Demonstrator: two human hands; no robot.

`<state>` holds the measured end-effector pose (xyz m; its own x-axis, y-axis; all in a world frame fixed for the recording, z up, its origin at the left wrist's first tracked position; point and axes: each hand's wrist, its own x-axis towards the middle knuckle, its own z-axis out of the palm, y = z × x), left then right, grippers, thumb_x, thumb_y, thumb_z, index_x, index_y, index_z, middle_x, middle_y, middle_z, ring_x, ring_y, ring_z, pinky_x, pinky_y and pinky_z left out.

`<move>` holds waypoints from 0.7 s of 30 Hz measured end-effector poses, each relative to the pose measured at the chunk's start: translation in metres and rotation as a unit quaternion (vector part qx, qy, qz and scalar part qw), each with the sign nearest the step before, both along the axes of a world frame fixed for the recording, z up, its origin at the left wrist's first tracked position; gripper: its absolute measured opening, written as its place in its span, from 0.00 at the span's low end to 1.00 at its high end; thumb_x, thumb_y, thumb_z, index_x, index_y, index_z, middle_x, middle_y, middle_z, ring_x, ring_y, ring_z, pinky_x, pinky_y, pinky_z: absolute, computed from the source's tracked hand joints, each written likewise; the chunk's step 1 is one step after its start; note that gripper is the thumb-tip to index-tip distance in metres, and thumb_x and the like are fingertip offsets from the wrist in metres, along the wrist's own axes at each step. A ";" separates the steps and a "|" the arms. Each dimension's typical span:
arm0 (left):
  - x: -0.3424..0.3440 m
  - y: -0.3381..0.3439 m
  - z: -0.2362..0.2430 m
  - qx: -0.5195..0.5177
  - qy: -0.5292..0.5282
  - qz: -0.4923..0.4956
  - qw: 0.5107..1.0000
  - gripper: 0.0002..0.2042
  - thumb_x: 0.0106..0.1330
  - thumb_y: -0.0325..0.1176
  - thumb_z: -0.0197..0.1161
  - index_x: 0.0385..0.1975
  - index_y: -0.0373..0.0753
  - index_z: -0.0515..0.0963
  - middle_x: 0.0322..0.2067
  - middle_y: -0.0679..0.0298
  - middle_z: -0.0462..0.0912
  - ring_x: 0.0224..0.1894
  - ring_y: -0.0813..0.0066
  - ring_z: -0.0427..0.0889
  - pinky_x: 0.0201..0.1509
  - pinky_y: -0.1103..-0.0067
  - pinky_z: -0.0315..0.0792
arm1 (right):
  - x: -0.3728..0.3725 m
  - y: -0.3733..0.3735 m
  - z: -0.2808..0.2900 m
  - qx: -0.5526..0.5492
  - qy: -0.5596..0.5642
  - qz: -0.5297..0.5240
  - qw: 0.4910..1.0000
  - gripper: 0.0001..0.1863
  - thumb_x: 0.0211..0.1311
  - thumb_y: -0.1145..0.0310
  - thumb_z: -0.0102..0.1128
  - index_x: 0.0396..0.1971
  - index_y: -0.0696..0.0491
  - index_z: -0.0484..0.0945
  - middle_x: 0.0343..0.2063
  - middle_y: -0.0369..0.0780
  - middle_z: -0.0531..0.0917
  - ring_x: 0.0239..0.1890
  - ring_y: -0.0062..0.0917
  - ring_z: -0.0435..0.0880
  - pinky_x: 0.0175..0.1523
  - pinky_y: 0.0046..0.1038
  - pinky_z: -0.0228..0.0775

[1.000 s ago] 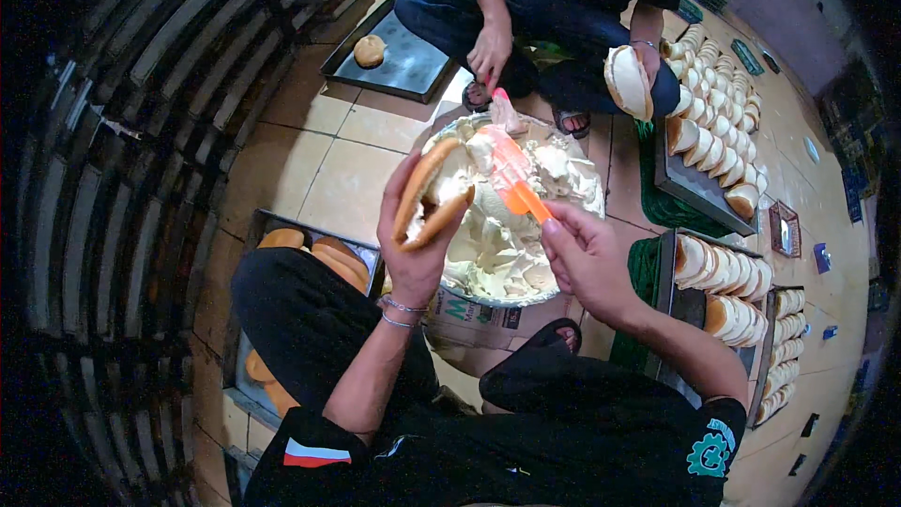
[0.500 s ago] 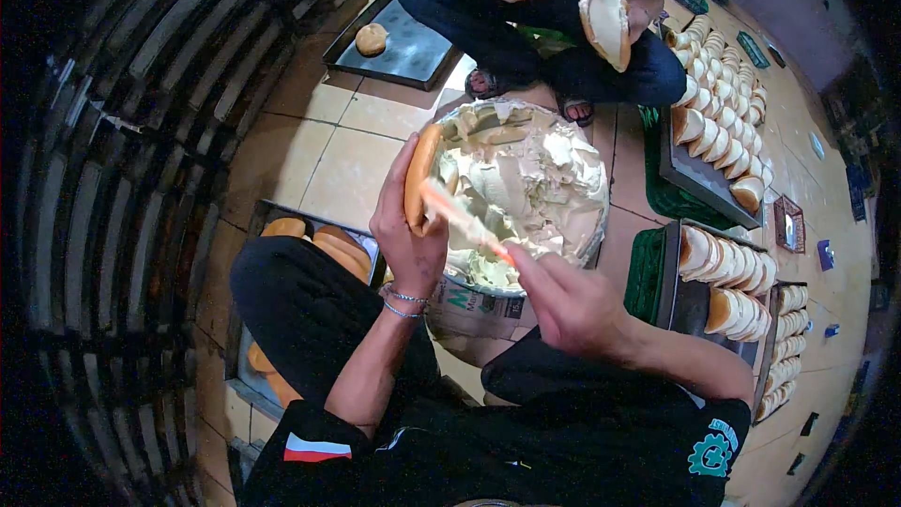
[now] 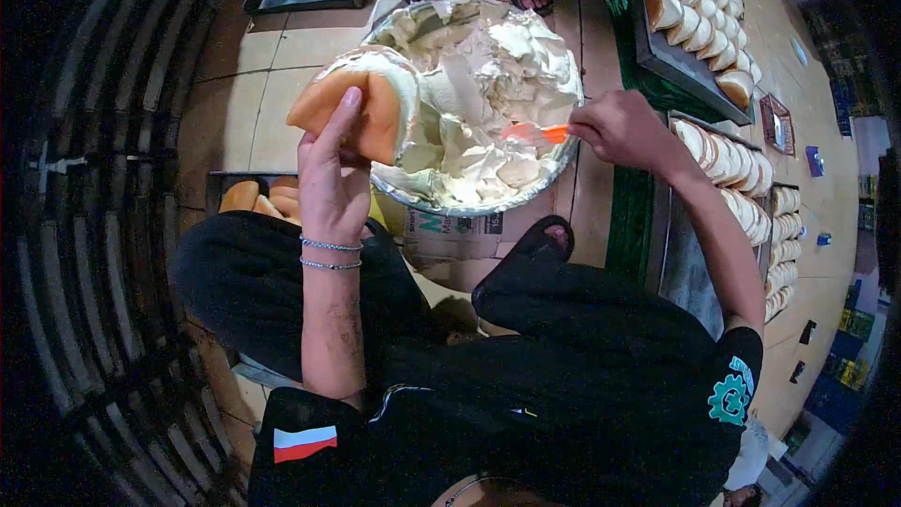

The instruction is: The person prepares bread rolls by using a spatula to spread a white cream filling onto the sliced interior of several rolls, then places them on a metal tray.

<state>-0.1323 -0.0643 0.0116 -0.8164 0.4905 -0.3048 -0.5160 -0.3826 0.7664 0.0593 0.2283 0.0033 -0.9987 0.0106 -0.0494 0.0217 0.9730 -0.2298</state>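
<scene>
1. Orange spatula [image 3: 542, 134] grasped in right hand [image 3: 617, 129], against cream [image 3: 511, 75] just left; could drip if overloaded.
2. Bun [image 3: 379, 117] pinched in left hand [image 3: 331, 169], cream along edge; could tear if squeezed.

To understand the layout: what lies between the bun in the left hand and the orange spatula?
Pale cream in the round tub lies between the bun and the orange spatula, as the head view shows.

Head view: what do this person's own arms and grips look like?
The left grip and right grip are gloveless. Two thin bracelets circle the left arm. The short sleeves are black; the left bears a white-and-red patch, the right a green gear-shaped emblem.
</scene>
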 end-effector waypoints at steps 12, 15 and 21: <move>-0.005 -0.008 0.001 -0.028 0.013 -0.020 0.999 0.19 0.66 0.34 0.67 0.55 0.37 0.73 0.51 0.62 0.79 0.54 0.72 0.79 0.59 0.74 0.73 | -0.023 0.003 -0.062 -0.143 -0.067 0.047 0.986 0.12 0.63 0.61 0.59 0.34 0.54 0.85 0.27 0.44 0.85 0.33 0.36 0.84 0.42 0.36 0.73; -0.007 -0.005 -0.007 -0.023 0.013 -0.046 0.999 0.20 0.66 0.35 0.66 0.56 0.39 0.73 0.52 0.64 0.78 0.55 0.71 0.78 0.61 0.72 0.72 | -0.016 0.027 -0.061 -0.306 -0.165 0.016 0.937 0.16 0.66 0.60 0.60 0.34 0.59 0.84 0.19 0.37 0.80 0.25 0.20 0.77 0.35 0.28 0.69; -0.004 -0.010 -0.003 -0.022 0.016 -0.052 0.998 0.19 0.68 0.37 0.64 0.55 0.38 0.73 0.52 0.65 0.79 0.55 0.72 0.78 0.60 0.74 0.73 | 0.003 0.033 -0.032 -0.436 -0.169 -0.105 0.878 0.15 0.70 0.62 0.58 0.34 0.60 0.83 0.15 0.28 0.68 0.19 0.11 0.65 0.24 0.20 0.56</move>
<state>-0.1362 -0.0738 0.0085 -0.7711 0.5601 -0.3028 -0.5267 -0.2940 0.7976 0.0626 0.2614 -0.0284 -0.9062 0.0039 -0.4227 0.3895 0.3964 -0.8314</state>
